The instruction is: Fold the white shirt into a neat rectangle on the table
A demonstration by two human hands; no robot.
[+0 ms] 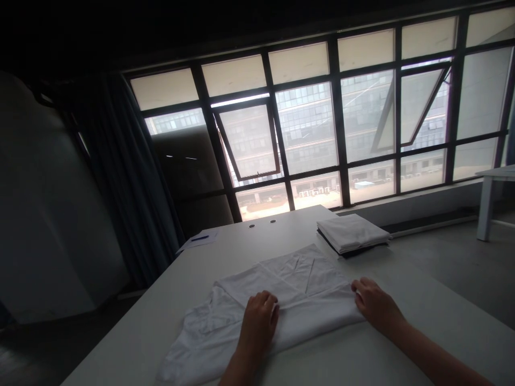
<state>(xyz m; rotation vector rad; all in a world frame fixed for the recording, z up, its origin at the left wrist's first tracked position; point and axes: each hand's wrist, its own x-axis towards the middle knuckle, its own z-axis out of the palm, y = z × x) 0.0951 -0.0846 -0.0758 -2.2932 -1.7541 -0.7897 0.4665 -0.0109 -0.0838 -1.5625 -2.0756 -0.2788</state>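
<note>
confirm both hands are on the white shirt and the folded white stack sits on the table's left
Wrong side: the folded white stack sits on the right of the table, not its left, as the head view shows. The left hand and right hand are on the white shirt.

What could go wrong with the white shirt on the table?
The left hand and right hand are both at the folded edge of the white shirt, so a slip might loosen the fold. The rumpled part beside the left hand might crease. The stacked folded clothes sit near the edge of the table and could get bumped off.
</note>
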